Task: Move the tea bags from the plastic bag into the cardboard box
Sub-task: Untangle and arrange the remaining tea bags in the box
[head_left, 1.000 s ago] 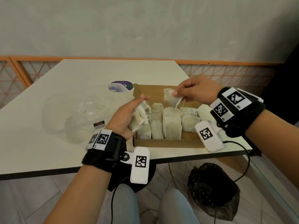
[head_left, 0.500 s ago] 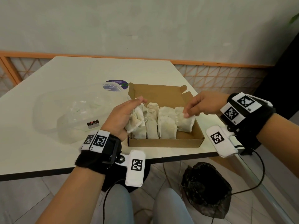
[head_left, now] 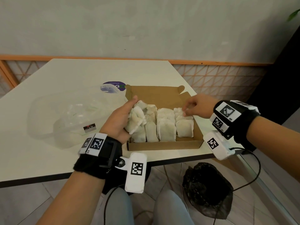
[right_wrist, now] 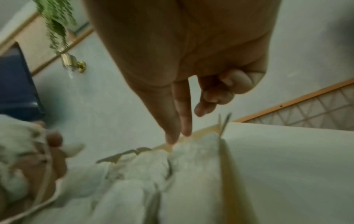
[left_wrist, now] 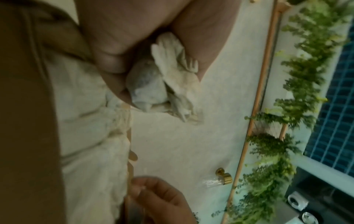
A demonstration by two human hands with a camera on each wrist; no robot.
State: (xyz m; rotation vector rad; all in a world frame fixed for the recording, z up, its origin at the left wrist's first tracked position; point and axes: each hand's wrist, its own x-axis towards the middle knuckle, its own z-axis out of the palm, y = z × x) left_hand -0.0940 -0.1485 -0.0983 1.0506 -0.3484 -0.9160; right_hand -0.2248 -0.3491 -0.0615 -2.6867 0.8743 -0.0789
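Observation:
The brown cardboard box (head_left: 164, 146) lies open near the table's front edge, with rows of pale tea bags (head_left: 167, 127) filling it. My left hand (head_left: 123, 119) hovers over the box's left side and grips a bunch of tea bags (head_left: 136, 120), which the left wrist view shows squeezed between thumb and fingers (left_wrist: 172, 78). My right hand (head_left: 193, 106) is at the box's far right corner. Two of its straight fingers (right_wrist: 178, 121) touch the far tea bag (head_left: 180, 111) of the right row. The clear plastic bag (head_left: 68, 117) lies crumpled to the left of the box.
The white table (head_left: 48, 159) ends just in front of the box. A purple-labelled clear lid (head_left: 113, 86) sits behind the plastic bag. A black bag (head_left: 206, 189) rests on the floor under the table's right corner, and cables hang from both wristbands.
My right hand carried a tea bag down into the box's right row, let it go, and now touches the far bag there. My left hand stays in place with its bunch.

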